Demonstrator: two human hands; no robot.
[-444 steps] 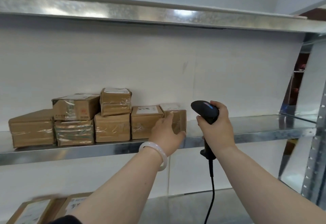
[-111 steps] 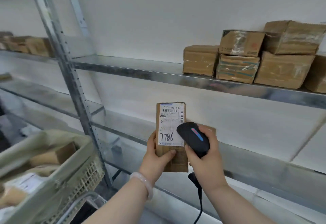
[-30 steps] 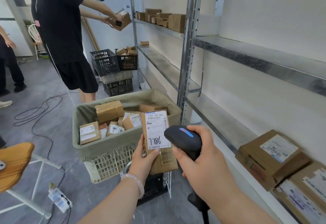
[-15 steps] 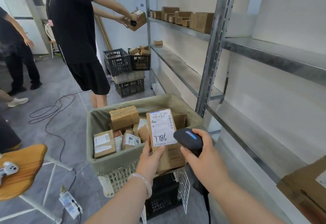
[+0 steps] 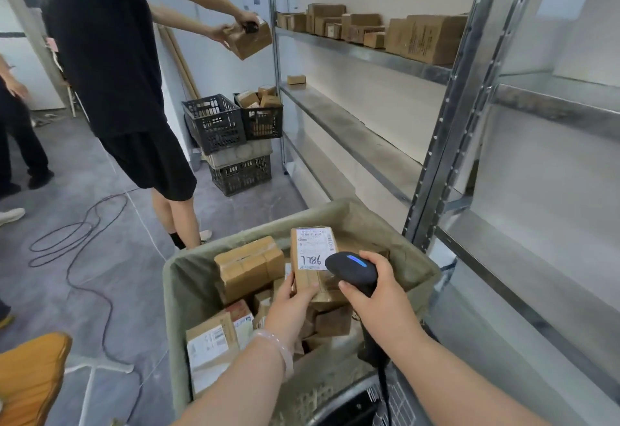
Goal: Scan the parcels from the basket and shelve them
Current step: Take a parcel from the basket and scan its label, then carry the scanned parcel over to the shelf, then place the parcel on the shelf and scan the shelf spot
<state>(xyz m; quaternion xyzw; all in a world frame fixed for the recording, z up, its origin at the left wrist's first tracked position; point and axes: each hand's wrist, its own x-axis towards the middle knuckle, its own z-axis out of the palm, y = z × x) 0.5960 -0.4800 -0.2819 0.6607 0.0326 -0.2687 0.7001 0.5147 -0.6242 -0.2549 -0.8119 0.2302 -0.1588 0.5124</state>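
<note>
the left hand (image 5: 291, 305) grips a labelled parcel (image 5: 313, 266) over the basket (image 5: 188, 268), the right hand (image 5: 379, 295) is closed around the scanner (image 5: 352, 269), with many parcels unshelved and nearby shelves (image 5: 369, 144) largely bare.

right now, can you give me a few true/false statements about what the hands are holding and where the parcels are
1. The left hand holds a parcel with 7786 handwritten on its label. True.
2. The right hand is empty. False: it grips a black scanner with a blue light on top.
3. The held parcel is over the lined basket. True.
4. The basket has no parcels left. False: several cardboard parcels lie in it, including a taped box beside the held one.
5. The upper shelf at the back is bare. False: a row of brown boxes stands on it.
</note>
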